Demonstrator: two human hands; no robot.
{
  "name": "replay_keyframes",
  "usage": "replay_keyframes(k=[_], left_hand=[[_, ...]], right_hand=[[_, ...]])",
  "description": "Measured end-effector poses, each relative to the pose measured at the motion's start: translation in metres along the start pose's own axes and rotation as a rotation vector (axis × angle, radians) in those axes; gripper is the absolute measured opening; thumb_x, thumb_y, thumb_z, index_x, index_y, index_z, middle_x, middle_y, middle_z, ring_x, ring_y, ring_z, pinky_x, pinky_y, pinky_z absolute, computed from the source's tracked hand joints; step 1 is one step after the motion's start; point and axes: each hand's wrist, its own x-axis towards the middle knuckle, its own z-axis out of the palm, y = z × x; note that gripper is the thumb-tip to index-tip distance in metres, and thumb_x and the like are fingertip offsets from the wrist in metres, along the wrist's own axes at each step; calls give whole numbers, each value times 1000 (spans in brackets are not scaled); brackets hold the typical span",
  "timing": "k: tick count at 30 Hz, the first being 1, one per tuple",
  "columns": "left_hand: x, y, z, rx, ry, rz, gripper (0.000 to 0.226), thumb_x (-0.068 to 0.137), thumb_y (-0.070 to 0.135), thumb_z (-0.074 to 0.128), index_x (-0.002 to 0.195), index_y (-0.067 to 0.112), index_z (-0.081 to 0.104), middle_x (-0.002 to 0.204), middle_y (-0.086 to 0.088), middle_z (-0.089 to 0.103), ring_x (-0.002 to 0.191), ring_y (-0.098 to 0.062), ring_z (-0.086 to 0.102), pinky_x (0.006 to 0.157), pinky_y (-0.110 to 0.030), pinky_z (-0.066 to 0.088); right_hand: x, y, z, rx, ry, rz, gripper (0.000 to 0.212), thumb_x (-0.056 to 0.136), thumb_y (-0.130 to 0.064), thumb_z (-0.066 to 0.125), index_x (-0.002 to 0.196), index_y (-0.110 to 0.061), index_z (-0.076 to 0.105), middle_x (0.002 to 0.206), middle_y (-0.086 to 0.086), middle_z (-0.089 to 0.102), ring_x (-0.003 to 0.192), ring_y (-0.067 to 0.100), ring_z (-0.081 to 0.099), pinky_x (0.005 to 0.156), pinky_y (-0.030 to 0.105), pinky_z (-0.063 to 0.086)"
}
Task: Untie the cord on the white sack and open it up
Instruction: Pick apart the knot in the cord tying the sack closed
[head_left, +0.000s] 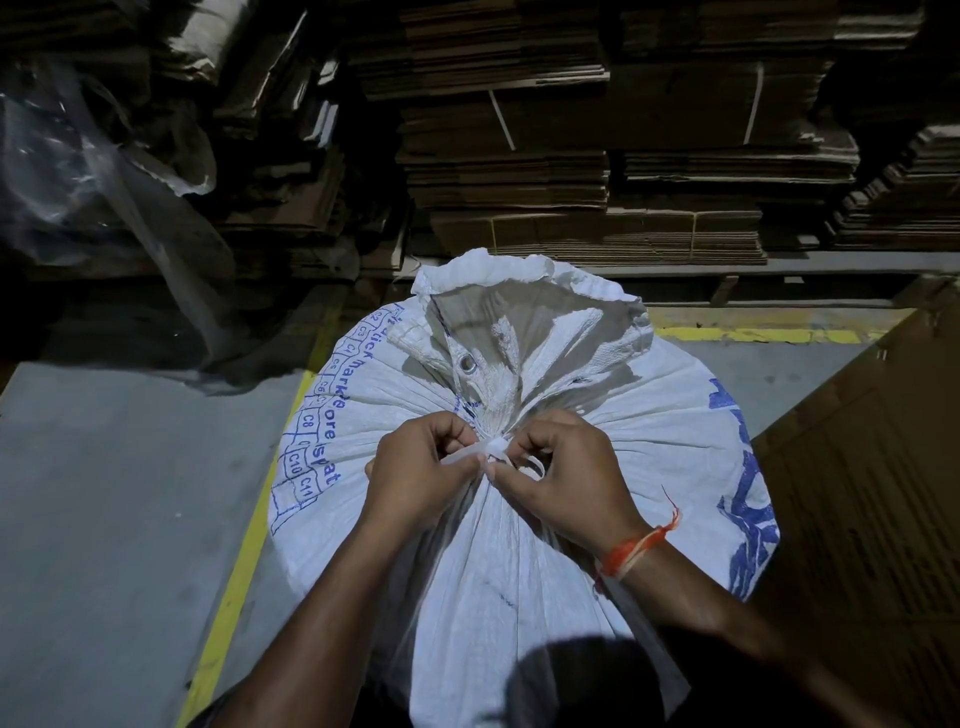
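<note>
White sack (519, 545) stands on the grey floor (104, 493) beside the yellow line (244, 545), neck gathered; left hand (415, 478) and right hand (566, 478) each pinch the cord (491, 451) at the knot, likely to work it loose

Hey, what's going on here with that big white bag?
A person is working at the knot on a full white sack that stands on the floor in front of stacked flat cardboard. Both hands meet at the gathered neck: the left hand and the right hand each pinch the white cord tied around it. The cord is not yet undone, so the neck is cinched shut, with the sack's loose top flaring open above the knot.
</note>
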Motion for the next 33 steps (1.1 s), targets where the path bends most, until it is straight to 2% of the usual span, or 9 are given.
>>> replay_keyframes(k=[6, 8, 15, 17, 21, 26, 28, 30, 33], left_hand=[[3, -2, 0, 11, -19, 4, 26, 68, 51, 78, 87, 34, 75, 65, 15, 67, 65, -7, 60, 87, -59, 56], [3, -2, 0, 7, -19, 5, 26, 68, 50, 77, 87, 33, 75, 64, 15, 66, 64, -7, 59, 87, -59, 56], [3, -2, -1, -19, -15, 20, 22, 69, 47, 76, 84, 30, 74, 60, 16, 61, 59, -6, 53, 84, -58, 55], [3, -3, 0, -16, -18, 25, 22, 70, 47, 76, 84, 30, 74, 59, 17, 61, 59, -5, 53, 81, -55, 54], [3, -4, 0, -21, -25, 17, 25, 69, 48, 76, 86, 30, 74, 61, 16, 62, 61, -7, 54, 87, -59, 55], [2, -4, -1, -29, -27, 17, 26, 70, 48, 77, 88, 30, 75, 62, 16, 62, 62, -7, 55, 85, -58, 56], [2, -5, 0, -41, -23, 17, 25, 69, 47, 77, 87, 30, 75, 61, 16, 62, 61, -7, 54, 81, -55, 55], [3, -5, 0, -49, -22, 20, 24, 69, 47, 77, 87, 31, 74, 60, 18, 61, 60, -6, 53, 76, -45, 49], [3, -5, 0, -44, -29, 22, 22, 69, 46, 77, 86, 32, 74, 60, 18, 60, 60, -5, 52, 76, -41, 46]], right_hand=[[3, 4, 2, -41, -39, 27, 7, 78, -14, 79, 72, -15, 76, 89, -2, 65, 78, 4, 63, 65, 8, 44], [3, 4, 2, -37, -38, 29, 7, 77, -14, 79, 71, -16, 76, 88, -3, 65, 77, 3, 63, 63, 5, 42], [0, -1, 1, 4, 1, 16, 23, 75, -35, 83, 67, -18, 70, 84, -5, 62, 73, 7, 62, 61, 15, 46], [0, -1, 3, -30, -17, 5, 17, 76, -28, 83, 69, -17, 71, 86, -5, 62, 72, 5, 60, 60, 10, 41], [1, 0, 5, -44, -42, 24, 7, 78, -14, 79, 72, -13, 75, 89, -4, 63, 77, 5, 62, 63, 4, 39], [0, 0, 3, -38, -37, 20, 9, 77, -15, 77, 69, -15, 73, 88, -5, 63, 78, 4, 63, 66, 16, 48], [-2, 0, 3, -37, -27, 18, 10, 77, -18, 79, 70, -16, 72, 85, -8, 61, 74, 2, 60, 63, 8, 41], [-3, -1, 5, -41, -23, 13, 13, 77, -22, 81, 71, -17, 71, 83, -10, 59, 72, 1, 58, 61, 6, 39], [-2, 0, 7, -52, -42, -2, 10, 79, -19, 78, 72, -17, 71, 85, -7, 60, 75, 3, 60, 64, 16, 49]])
